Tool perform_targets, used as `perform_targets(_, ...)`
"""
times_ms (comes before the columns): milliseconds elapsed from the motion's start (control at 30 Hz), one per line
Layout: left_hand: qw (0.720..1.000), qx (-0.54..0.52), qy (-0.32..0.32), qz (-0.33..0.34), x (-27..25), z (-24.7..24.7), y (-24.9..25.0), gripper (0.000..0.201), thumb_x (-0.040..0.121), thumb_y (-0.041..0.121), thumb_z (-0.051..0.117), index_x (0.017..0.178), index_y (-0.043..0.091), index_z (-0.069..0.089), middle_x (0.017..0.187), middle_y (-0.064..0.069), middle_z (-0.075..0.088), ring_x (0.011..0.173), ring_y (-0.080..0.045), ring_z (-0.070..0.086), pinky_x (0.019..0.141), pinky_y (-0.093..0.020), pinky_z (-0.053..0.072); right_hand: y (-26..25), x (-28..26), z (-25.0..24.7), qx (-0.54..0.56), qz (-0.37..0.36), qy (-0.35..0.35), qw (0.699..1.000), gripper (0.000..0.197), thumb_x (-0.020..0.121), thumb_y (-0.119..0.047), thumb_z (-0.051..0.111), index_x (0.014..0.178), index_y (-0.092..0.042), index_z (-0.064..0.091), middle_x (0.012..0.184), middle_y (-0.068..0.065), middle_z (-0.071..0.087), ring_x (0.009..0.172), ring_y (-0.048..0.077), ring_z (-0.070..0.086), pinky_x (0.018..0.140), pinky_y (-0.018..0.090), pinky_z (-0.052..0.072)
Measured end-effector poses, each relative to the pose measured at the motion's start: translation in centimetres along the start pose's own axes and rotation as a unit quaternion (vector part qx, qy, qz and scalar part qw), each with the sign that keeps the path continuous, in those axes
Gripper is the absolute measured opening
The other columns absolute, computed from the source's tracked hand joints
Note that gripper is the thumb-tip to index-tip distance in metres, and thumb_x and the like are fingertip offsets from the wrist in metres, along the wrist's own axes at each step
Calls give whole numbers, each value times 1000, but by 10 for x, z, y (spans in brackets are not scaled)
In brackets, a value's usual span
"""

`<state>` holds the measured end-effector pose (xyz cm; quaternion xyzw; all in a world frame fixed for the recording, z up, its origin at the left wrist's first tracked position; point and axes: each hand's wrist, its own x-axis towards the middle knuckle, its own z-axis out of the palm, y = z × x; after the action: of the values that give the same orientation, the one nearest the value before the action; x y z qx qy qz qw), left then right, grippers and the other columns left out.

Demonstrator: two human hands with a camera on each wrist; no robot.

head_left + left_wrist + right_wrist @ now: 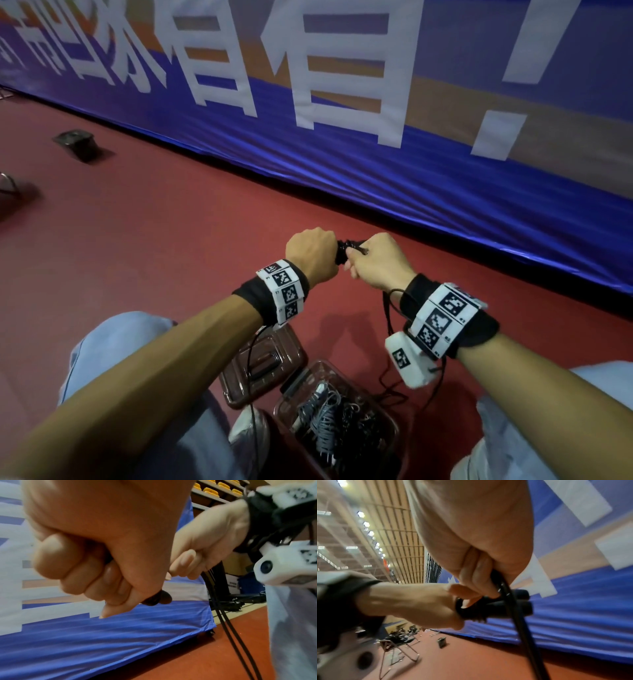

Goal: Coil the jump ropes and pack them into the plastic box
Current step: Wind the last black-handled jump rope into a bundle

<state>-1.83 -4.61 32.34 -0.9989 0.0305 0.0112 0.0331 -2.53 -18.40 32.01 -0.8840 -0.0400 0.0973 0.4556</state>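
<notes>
The left hand (313, 253) is a closed fist round the two black handles (498, 606) of a jump rope, held side by side; their long axis runs left to right, and in the right wrist view their free ends point toward the blue banner (445, 192). The right hand (375, 263) sits just beside it, touching, fingers curled and pinching the black cord (517, 622) where it crosses the handles. From that pinch the cord hangs down in two strands (228, 628) past the right wrist toward the red floor (171, 222).

Both wrists wear black bands with white blocks of black-and-white square markers (284, 291); tiny digits beside them are too small to read.

Near the person's knees, below the hands, the clear plastic box (342, 425) stands open on the floor with a tangle of grey and black ropes (329, 414) inside. Its lid (267, 363) lies flat just to its left.

The banner runs along the far side, printed with large white Chinese characters, among them 有 twice, and an exclamation mark. A small dark object (80, 144) lies on the floor far left
</notes>
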Motion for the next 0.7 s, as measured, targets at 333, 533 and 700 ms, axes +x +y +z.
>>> perform_targets(333, 958, 202, 22, 200, 3, -40, -16, 12, 85, 14, 54, 76, 17, 46, 86, -8, 68, 69, -32, 60, 59, -34, 39, 13, 10, -37, -56, -104, -3, 993, 26, 84, -42, 82, 72, -19, 78, 66, 1, 69, 58, 9, 53, 54, 23, 39)
perform_targets(533, 932, 255, 28, 256, -4, -54, -24, 10, 85, 16, 52, 79, 16, 60, 86, -7, 69, 77, -33, 67, 58, -34, 37, 16, 14, -49, -71, -163, 0, 984, 51, 59, -60, 90, 81, -20, 67, 78, -7, 69, 70, 9, 61, 69, 30, 50)
perform_targets(700, 905, 241, 91, 337, -11, -51, -34, 19, 87, 21, 51, 83, 16, 69, 75, -2, 69, 67, -30, 67, 53, -31, 34, 19, 12, -56, 21, -168, -209, 963, 52, 69, -46, 86, 111, -18, 78, 104, 0, 79, 107, 15, 73, 107, 45, 51)
